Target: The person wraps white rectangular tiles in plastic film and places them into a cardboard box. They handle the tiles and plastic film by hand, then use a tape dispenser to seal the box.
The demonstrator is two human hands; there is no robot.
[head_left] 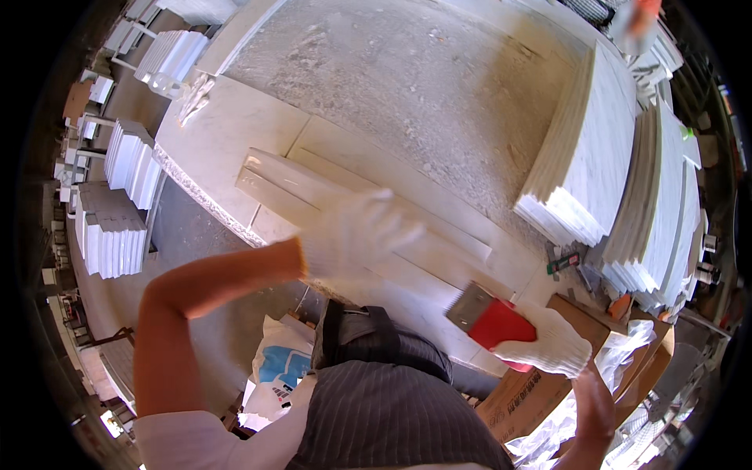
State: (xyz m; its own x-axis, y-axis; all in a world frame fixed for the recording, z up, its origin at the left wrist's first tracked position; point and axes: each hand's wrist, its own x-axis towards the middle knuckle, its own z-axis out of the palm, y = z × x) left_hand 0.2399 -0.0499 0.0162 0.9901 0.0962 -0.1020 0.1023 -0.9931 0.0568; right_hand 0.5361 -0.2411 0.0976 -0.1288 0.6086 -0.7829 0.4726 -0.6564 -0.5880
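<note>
My left hand (356,235), in a white knit glove, is smeared by motion above a long pale stone strip (290,180). Its fingers look stretched out and apart, and nothing shows in them. The strip has a glossy face and lies on the light stone worktop (227,117); the glove hides part of it. A thinner flat strip (462,239) runs alongside on the far side. My right hand (548,341), gloved too, is closed round the red handle of a notched spreader (478,309). Its metal toothed blade points left, over the worktop's near right part.
Stacked white slabs (595,157) stand at the right, and more stacks (129,164) line the left. Behind the worktop lies a dusty grey surface (399,86). White gloves (196,98) lie at far left. A cardboard box (521,399) with plastic sheeting stands beside my right forearm.
</note>
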